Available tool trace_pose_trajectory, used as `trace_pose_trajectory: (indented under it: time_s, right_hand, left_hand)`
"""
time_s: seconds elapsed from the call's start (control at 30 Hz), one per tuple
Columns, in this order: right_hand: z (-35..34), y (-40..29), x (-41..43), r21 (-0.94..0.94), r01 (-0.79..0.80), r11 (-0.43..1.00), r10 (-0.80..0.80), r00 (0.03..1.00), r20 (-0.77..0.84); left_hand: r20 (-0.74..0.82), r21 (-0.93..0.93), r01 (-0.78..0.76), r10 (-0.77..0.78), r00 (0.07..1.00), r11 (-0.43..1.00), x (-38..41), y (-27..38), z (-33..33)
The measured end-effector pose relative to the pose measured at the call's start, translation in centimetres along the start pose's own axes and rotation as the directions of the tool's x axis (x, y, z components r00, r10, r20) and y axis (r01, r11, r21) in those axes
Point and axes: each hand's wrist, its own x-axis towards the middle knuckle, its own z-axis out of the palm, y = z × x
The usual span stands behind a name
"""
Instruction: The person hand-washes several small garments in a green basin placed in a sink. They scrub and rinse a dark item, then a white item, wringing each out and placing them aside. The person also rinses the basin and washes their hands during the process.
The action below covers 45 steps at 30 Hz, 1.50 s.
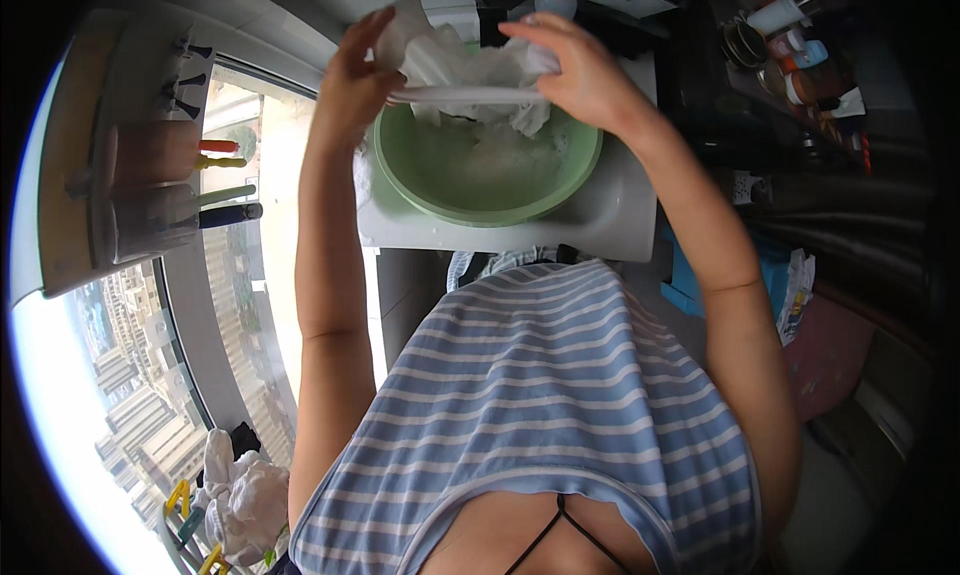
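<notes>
A wet white cloth (480, 68), perhaps a garment, is stretched between my two hands over a green plastic basin (491, 216). My left hand (364, 76) grips its left edge, and my right hand (574, 68) grips the right edge. A band of the cloth runs straight between them, while its lower folds hang at the basin's far part. Cloudy water with some suds (502, 162) lies in the basin, which rests on a white sink (626, 233).
Behind the basin stands a bottle with a red cap (556, 1). Cups with toothbrushes (154, 155) are mounted at the left by a window. Bottles and jars (799, 57) crowd a shelf at the right. White laundry (244, 500) hangs at the lower left.
</notes>
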Motion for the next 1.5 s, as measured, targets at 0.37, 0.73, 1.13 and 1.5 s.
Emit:
trace_pose_trajectory:
  time_s: [0.37, 0.73, 1.13, 1.5]
  right_hand:
    - [-4.1, -6.8, 1.1, -0.175, 0.015, 0.985, -0.050, 0.979, -0.199]
    - [19.5, 14.1, -3.5, -0.666, -0.120, 0.736, 0.283, 0.948, 0.143]
    - [20.6, 19.1, -1.6, -0.542, -0.624, 0.563, 0.825, 0.462, 0.325]
    - [15.8, 14.0, -3.5, -0.123, -0.314, 0.941, 0.332, 0.927, 0.173]
  left_hand:
    - [-0.048, 0.152, -0.279, 0.289, 0.956, 0.948, 1.1, 5.1, -1.5]
    - [0.037, 0.865, 0.155, -0.369, 0.929, 0.477, 3.1, -23.0, 10.3]
    - [-0.118, 0.909, 0.272, -0.429, 0.895, 0.317, 1.8, -28.1, 13.2]
    - [0.200, 0.809, -0.062, -0.174, 0.964, 0.584, 1.5, -15.8, 9.6]
